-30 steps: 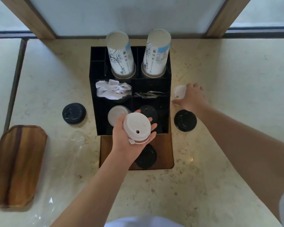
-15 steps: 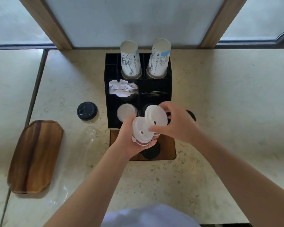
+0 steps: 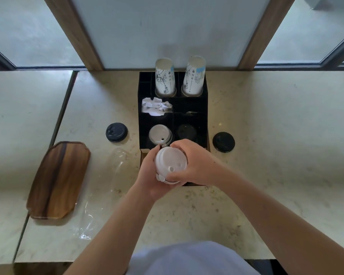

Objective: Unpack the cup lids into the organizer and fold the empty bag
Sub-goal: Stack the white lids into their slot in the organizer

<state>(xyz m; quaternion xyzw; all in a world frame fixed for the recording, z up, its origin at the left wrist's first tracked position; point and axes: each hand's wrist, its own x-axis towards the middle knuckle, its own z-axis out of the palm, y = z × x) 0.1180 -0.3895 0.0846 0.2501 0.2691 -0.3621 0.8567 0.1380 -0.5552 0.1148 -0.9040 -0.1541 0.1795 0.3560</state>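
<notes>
A stack of white cup lids (image 3: 170, 163) is held between both hands just in front of the black organizer (image 3: 204, 108). My left hand (image 3: 148, 173) cups it from below and the left. My right hand (image 3: 195, 161) presses on it from the right. In the organizer's front left slot sit white lids (image 3: 159, 134); dark lids (image 3: 186, 131) fill the front right slot. One black lid (image 3: 116, 132) lies on the counter left of the organizer, another black lid (image 3: 223, 141) to its right. The clear empty bag (image 3: 99, 187) lies flat on the counter at the left.
Two stacks of paper cups (image 3: 165, 77) stand upside down in the organizer's back slots, with crumpled white paper (image 3: 156, 106) in a middle slot. A wooden tray (image 3: 58, 180) lies at the left. A brown board (image 3: 144, 155) sits under my hands. Window frames rise behind the counter.
My right hand picked a white lid up from the right of the organizer, brought it over, and set it on the stack in my left hand. Both hands now close on the stack.
</notes>
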